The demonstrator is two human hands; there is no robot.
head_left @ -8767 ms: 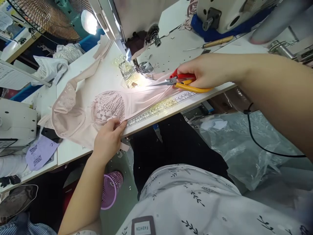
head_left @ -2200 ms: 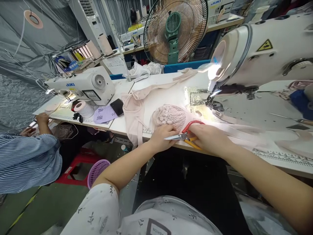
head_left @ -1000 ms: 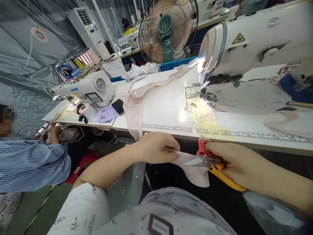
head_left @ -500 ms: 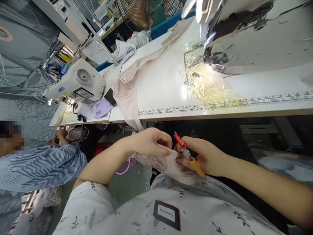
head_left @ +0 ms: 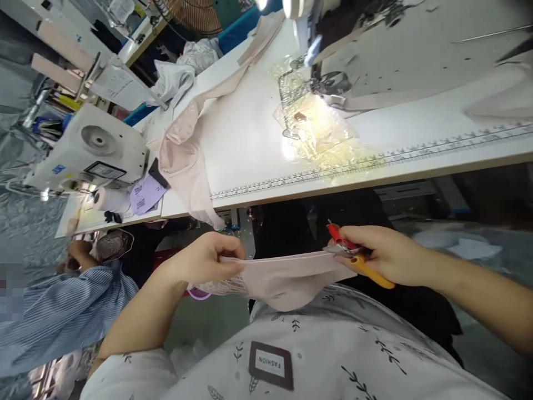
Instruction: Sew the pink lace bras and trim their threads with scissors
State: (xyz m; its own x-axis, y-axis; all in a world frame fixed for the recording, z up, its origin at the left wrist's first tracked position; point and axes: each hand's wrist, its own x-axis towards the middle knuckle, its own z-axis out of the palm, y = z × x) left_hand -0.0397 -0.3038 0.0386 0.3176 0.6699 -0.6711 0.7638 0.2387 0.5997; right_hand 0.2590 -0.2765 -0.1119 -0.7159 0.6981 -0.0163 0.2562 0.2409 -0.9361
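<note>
A pale pink garment piece (head_left: 287, 283) with a lace part is stretched between my hands, below the table's front edge. My left hand (head_left: 208, 260) pinches its upper edge near the lace. At the other end, my right hand (head_left: 389, 250) is closed on the same edge. That hand also holds small thread snips (head_left: 371, 271) with an orange handle and a red part; their blades point left along the fabric edge. My right fingers partly hide the snips.
A sewing machine head (head_left: 318, 33) stands over the white table (head_left: 245, 144), which has a ruler strip (head_left: 266, 183) along its front. Another pale pink piece (head_left: 187, 166) hangs over the edge. A second machine (head_left: 91, 144) and a co-worker's striped sleeve (head_left: 79, 311) are at left.
My hands have moved apart, pulling the garment's upper edge straight between them. The snips moved right with my right hand. The view has shifted, so the table's things appear further left.
</note>
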